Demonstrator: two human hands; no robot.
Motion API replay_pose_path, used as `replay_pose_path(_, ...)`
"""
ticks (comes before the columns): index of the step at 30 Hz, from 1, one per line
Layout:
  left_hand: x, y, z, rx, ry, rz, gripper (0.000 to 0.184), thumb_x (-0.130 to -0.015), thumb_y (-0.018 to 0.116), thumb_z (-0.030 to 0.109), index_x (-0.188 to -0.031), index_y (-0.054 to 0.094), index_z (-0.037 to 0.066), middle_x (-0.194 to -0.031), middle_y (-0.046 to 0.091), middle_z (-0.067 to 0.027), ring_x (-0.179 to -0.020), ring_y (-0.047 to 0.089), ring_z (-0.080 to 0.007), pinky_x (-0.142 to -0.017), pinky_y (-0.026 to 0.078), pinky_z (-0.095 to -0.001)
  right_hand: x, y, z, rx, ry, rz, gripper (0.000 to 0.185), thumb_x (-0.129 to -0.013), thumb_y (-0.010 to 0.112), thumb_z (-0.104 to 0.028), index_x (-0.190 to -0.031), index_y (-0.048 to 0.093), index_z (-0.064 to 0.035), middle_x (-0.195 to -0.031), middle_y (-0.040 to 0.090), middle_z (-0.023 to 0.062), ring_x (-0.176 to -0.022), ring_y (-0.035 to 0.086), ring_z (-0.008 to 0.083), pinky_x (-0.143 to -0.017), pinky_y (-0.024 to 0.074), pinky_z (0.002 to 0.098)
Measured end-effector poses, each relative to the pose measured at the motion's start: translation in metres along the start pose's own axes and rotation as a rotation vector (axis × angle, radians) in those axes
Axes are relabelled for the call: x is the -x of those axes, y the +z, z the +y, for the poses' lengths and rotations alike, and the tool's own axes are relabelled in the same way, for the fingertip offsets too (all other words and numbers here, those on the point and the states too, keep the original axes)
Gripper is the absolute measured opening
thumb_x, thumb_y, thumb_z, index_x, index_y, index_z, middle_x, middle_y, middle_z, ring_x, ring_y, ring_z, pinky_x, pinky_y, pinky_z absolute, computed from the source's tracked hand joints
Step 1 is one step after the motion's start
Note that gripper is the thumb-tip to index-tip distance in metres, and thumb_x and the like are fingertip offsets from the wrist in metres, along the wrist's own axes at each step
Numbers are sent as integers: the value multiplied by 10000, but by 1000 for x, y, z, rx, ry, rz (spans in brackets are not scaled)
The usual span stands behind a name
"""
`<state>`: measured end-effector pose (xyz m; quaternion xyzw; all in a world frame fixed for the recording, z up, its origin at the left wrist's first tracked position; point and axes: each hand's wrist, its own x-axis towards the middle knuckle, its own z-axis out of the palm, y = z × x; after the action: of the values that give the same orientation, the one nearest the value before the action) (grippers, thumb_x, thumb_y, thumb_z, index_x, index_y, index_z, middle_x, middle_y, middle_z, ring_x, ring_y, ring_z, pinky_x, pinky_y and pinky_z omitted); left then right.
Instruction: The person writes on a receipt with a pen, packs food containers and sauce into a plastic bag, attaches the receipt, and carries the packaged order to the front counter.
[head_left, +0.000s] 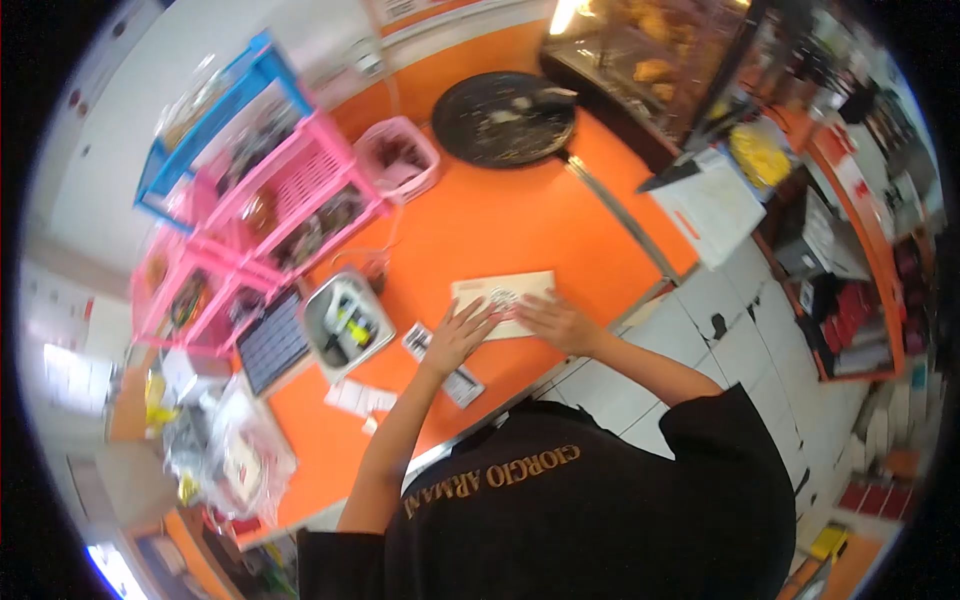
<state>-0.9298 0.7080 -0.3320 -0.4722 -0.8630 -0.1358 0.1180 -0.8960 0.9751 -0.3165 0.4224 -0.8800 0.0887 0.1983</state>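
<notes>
A flat cream-coloured paper item (530, 284) with dark and reddish print lies on the orange table (450, 230), close to its front edge. My left hand (461, 338) rests on its left side, palm down with the fingers spread. From the right, my right hand (560, 324) lies flat over the right part, fingers stretched out. The print shows between the two hands. Beside my left hand and partly under that forearm are small printed papers (463, 386).
A grey tub (385, 335) of small items and a dark keyboard-like panel (272, 343) stand left. Pink baskets (315, 160) and a blue rack (160, 180) are behind them. A pink bin (428, 160) and black round pan (480, 140) sit at the back.
</notes>
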Motion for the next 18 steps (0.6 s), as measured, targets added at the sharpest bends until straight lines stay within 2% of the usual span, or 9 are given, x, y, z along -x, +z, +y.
replay_pose_path(4,-8,-12,0,39,-55,1,562,-751,604,155,-1289,451,204,-1353,421,18,-1266,371,-205,-1054,252,-496,-7,-10,5,-52,15,-38,398,-812,510,-183,-1201,527,-97,-1322,454,33,-1258,382,191,-1058,250,433)
replay_pose_path(7,-8,-17,-1,26,-6,-15,504,-776,581,222,-1268,477,203,-1288,487,23,-1234,408,-201,-1036,294,-483,-5,-14,4,-59,16,-104,421,-799,531,-161,-1215,514,-96,-1324,451,39,-1261,376,195,-1052,263,433)
replay_pose_path(10,-11,-20,-9,88,13,-45,510,-800,562,222,-1296,444,219,-1342,432,29,-1263,374,-201,-1057,257,-487,-8,-15,5,-114,33,-147,473,-793,549,-156,-1256,473,-98,-1347,422,35,-1278,348,199,-1060,248,431)
replay_pose_path(15,-6,-25,-3,160,8,-105,544,-812,554,297,-1328,397,227,-1386,369,8,-1303,305,-218,-1070,210,-505,-10,-28,-3,-240,99,-227,621,-770,619,-257,-1328,385,-116,-1406,332,49,-1316,276,214,-1071,197,461)
replay_pose_path(18,-4,-16,-4,176,19,-74,573,-802,568,315,-1336,382,222,-1409,330,-4,-1317,277,-225,-1073,187,-520,-10,-22,-1,-163,54,-245,688,-717,671,-288,-1312,378,-107,-1430,278,67,-1324,252,244,-1067,191,483)
